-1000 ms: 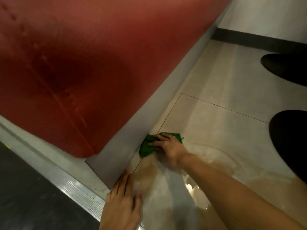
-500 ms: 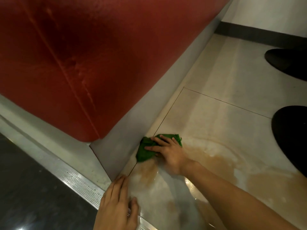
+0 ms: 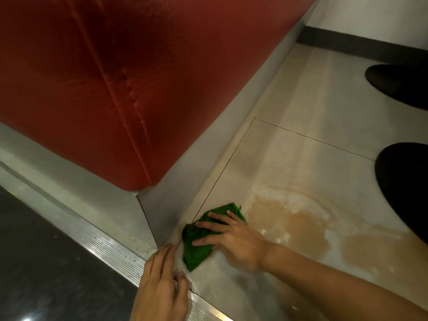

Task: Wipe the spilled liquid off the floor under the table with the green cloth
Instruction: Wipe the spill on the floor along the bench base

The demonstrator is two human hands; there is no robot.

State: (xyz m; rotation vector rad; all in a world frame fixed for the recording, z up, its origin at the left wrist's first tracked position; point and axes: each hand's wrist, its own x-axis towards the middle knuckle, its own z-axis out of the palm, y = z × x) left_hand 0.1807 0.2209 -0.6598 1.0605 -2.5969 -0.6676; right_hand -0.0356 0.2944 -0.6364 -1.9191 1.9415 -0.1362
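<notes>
Flooring in dark grey (image 3: 34, 262) fills the lower left, edged by a ribbed silver metal threshold strip (image 3: 102, 246). Above it a red padded leather seat (image 3: 115, 89) sits on a plain grey base (image 3: 162, 209). Left hand (image 3: 159, 290) lies flat across the strip and the tile edge, fingers straight and together, thumb out, holding nothing. Its fingertips are at the base corner, same as half a second ago. Crumpled green cloth (image 3: 196, 244) lies on the beige tiled floor (image 3: 301, 147) just right of that corner, near the left fingertips but apart. It has come down along the base toward the strip; in the earlier frames it sat farther up the grout line. Right hand (image 3: 234, 239) presses on it, fingers spread and straight, thumb on the cloth too, not curled round it. Brown spilled liquid (image 3: 291, 225) pools right of the hand, starting just beside the cloth's far edge. Two dark rounded shapes (image 3: 403, 84) sit at the right edge; cannot tell what they are.
</notes>
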